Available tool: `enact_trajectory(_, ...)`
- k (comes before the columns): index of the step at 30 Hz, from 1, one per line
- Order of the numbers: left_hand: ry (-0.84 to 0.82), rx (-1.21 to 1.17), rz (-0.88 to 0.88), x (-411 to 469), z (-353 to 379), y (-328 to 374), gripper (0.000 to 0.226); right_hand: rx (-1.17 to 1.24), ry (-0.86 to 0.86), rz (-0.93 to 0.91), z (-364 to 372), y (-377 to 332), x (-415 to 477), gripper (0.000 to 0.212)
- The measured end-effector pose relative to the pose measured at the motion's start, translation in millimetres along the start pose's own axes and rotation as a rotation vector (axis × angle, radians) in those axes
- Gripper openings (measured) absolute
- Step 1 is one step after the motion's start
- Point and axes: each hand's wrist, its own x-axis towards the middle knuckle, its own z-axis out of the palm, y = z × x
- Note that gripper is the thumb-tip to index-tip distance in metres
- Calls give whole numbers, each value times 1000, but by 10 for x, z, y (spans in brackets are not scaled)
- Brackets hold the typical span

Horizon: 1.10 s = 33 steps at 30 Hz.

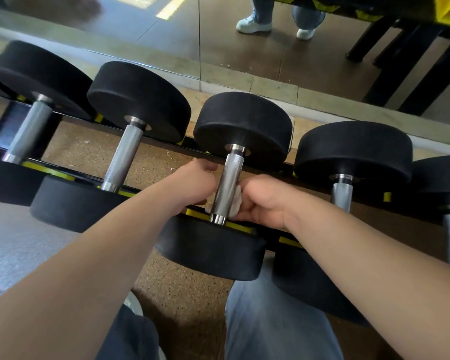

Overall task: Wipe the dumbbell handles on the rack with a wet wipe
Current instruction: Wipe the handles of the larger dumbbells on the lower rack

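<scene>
Both bare forearms reach forward and converge toward the middle. The left hand (192, 184) is curled, its fingers tucked under and out of sight, thumb side up. The right hand (263, 201) is closed in a loose fist, knuckles up, its grip pinching a white wet wipe (236, 201).

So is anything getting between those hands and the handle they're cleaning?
Nothing visible does, apart from the wipe itself. The white wet wipe is pressed against the metal handle by the right hand, and the left hand sits right beside the handle's other side.
</scene>
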Motion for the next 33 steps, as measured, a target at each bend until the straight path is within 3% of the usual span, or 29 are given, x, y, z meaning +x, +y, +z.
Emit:
enact_trajectory(3,-12,-18,-10,-3,13,22,48,349,103,-130,-27,-136,107,69)
enact_trajectory(5,-15,-54,-12,0,15,26,50,444,122,-184,-37,-152,140,76)
enact_trajectory(8,-47,-97,-26,3,17,8,64,259,118,-165,-57,-69,69,65)
enact_trajectory(12,-38,-111,-29,5,32,-7,50,14,12,-37,-102,10,-40,52)
enact_trajectory(18,-23,-285,-103,-40,5,49,28,438,75,-125,-43,-142,146,71)
enact_trajectory(20,-34,-369,-136,-10,0,25,28,437,53,-119,-76,-103,151,74)
enact_trajectory(22,-72,-442,-156,1,-1,-3,27,291,24,-85,-103,-39,125,70)
enact_trajectory(26,-90,-351,-179,3,14,-26,38,135,-10,-28,-85,-39,46,65)
enact_trajectory(30,-77,-344,-198,65,18,24,50,391,106,-97,-79,-139,103,80)
enact_trajectory(33,-94,-427,-181,115,37,24,50,532,171,-137,-92,-124,141,79)
